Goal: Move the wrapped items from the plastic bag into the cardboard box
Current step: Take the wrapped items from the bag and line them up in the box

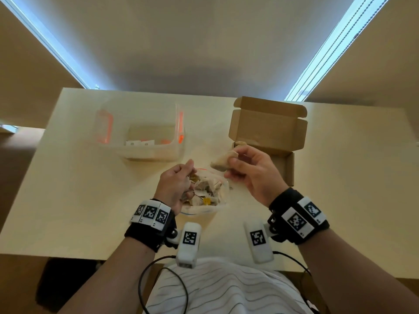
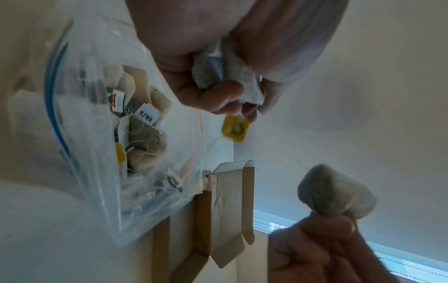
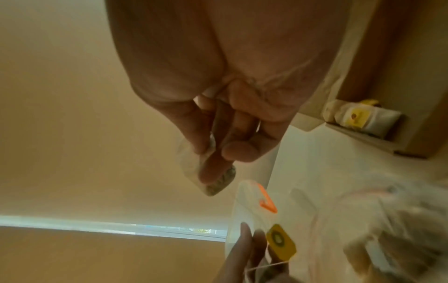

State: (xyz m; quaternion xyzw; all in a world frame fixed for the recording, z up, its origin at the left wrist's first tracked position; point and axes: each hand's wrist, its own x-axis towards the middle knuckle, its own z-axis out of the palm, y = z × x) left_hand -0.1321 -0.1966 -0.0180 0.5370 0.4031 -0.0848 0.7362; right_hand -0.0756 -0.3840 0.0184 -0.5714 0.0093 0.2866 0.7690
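Head view: right hand [image 1: 249, 175] pinches wrapped item [image 1: 223, 163], cardboard box [image 1: 268, 132] just beyond, nearer this hand. Left hand [image 1: 175, 184] grips second item [image 2: 227, 72] at plastic bag [image 1: 208, 191] on tabletop [image 1: 68, 177].

White tag [image 2: 147, 114] reads "YATE" (inside plastic bag [image 2: 97, 153]).

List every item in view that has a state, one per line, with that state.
plastic bag: open, lying on the table, tea bags inside
cardboard box: lid open, a wrapped item inside
clear container: no lid on
left hand: grips a tea bag over the bag
right hand: pinches a wrapped item, off the table
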